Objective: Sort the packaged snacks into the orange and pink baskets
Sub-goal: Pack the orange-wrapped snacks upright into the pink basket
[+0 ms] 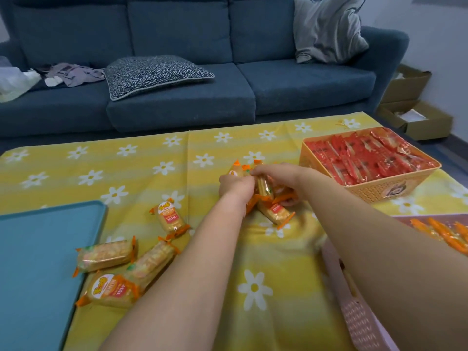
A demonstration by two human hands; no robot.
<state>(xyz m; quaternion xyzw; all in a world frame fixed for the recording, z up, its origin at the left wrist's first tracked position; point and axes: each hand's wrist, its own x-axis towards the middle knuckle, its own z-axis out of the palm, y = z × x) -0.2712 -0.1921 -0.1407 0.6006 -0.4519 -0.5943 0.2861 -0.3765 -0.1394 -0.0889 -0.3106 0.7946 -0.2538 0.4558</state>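
Gather step, mid-table. The person's left hand (236,186) is curled round a bunch of clear-wrapped yellow cracker packets with orange ends (266,191) and grips it from the near side. The right hand (276,173) comes over from the other side, fingers bent onto the same bunch and pinching it, though most fingertips are hidden behind wrappers. One stray packet (276,214) lies flat on the yellow daisy-print tablecloth (253,249) just below the wrists and looks outside the grip. The orange woven-plastic basket (379,191) sits just right of the hands on the far right of the table, packed with red foil snack sachets (364,158). The pink perforated plastic basket (359,323) is at the near right, largely under the right forearm, with a few matching orange-ended packets (445,234) showing inside. Four loose cracker packets (111,291) lie near left, well apart from the hands, beside a teal flat plastic tray (38,262). Judgement: the red sort looks done and the cracker sort is partway. The next move probably calls for lifting the bunch as one and squeezing enough that the slick wrappers don't slide out. It would then go back and right to the pink basket, not the orange one. After that, the stray packet and the left group remain.
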